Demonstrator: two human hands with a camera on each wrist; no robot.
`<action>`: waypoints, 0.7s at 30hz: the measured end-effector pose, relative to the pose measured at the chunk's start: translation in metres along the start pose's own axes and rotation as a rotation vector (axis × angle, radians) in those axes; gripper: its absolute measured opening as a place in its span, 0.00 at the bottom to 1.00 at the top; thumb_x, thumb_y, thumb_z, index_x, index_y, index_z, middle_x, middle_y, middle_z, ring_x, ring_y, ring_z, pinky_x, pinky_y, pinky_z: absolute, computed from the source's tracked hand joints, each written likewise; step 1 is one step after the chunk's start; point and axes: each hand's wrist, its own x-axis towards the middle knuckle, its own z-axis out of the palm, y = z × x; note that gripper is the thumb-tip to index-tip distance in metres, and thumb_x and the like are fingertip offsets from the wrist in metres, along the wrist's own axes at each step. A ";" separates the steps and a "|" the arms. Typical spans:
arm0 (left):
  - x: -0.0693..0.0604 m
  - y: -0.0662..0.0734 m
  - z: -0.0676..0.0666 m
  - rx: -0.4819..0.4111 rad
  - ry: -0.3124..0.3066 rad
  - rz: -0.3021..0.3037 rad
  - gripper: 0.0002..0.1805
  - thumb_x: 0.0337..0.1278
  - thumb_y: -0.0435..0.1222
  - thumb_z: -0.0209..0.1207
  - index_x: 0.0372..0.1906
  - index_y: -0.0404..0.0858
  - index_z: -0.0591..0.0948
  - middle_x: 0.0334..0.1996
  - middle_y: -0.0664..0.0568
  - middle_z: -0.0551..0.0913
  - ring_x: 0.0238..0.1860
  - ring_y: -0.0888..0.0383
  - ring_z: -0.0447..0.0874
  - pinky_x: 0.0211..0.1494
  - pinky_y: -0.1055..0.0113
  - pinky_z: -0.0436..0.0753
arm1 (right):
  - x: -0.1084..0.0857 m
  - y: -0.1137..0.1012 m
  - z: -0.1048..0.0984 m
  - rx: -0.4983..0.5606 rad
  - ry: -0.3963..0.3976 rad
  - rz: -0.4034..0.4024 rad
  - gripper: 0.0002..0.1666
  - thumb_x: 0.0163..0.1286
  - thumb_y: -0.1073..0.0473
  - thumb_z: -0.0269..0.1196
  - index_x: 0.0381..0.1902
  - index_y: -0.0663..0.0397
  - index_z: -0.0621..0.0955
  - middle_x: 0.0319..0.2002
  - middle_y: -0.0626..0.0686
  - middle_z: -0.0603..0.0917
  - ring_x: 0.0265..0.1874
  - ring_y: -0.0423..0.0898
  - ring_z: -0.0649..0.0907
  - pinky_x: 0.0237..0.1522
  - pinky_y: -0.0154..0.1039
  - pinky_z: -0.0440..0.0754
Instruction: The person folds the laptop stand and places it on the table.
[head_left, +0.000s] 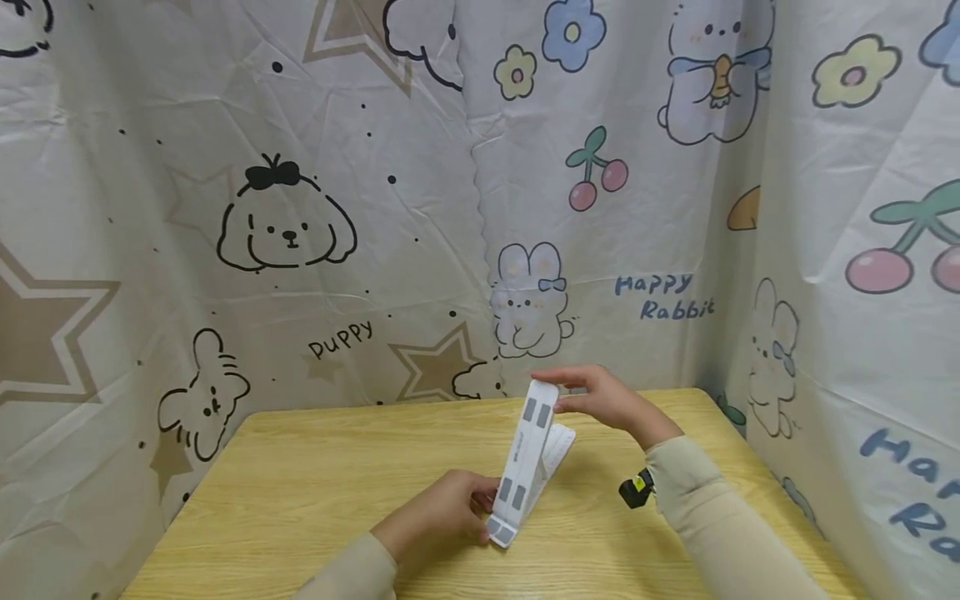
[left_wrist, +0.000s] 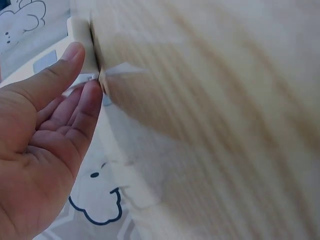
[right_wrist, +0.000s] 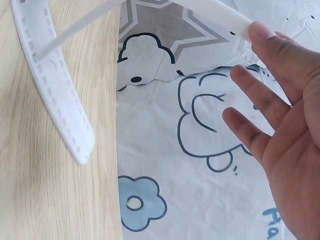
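A white folding laptop stand (head_left: 527, 450) with grey pads stands tilted over the table, its upper arm raised from a slotted lower bar (right_wrist: 62, 92). At its near, low end, my left hand (head_left: 446, 508) pinches the edge between thumb and fingers. In the left wrist view, the left hand (left_wrist: 45, 145) has its thumb against the stand's edge, fingers partly behind it. My right hand (head_left: 611, 404) holds the raised far end. In the right wrist view, the right hand (right_wrist: 295, 115) has its thumb on that end, with other fingers spread off it.
The light wood table (head_left: 322, 483) reaches back to a printed curtain (head_left: 420, 250), which also hangs along both sides. A small black device (head_left: 636, 490) with a yellow mark sits at my right wrist.
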 end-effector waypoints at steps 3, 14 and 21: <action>0.000 0.000 -0.001 -0.011 -0.009 -0.011 0.43 0.35 0.19 0.76 0.65 0.39 0.81 0.40 0.59 0.86 0.43 0.60 0.84 0.48 0.70 0.86 | -0.005 0.002 -0.006 -0.004 -0.012 -0.036 0.31 0.66 0.58 0.72 0.67 0.42 0.80 0.66 0.52 0.80 0.64 0.59 0.79 0.66 0.61 0.76; -0.008 0.017 0.015 0.068 0.057 -0.028 0.35 0.29 0.31 0.84 0.53 0.37 0.84 0.38 0.57 0.86 0.40 0.62 0.82 0.45 0.70 0.84 | -0.002 0.000 -0.020 0.003 -0.170 -0.004 0.30 0.75 0.55 0.64 0.73 0.38 0.74 0.73 0.46 0.74 0.71 0.57 0.72 0.70 0.62 0.71; -0.006 0.017 0.025 0.109 0.120 -0.042 0.29 0.29 0.32 0.84 0.45 0.40 0.84 0.33 0.58 0.85 0.35 0.64 0.81 0.37 0.73 0.80 | -0.004 0.005 -0.019 0.018 -0.149 0.025 0.28 0.74 0.53 0.64 0.70 0.30 0.77 0.70 0.46 0.77 0.70 0.55 0.74 0.70 0.60 0.73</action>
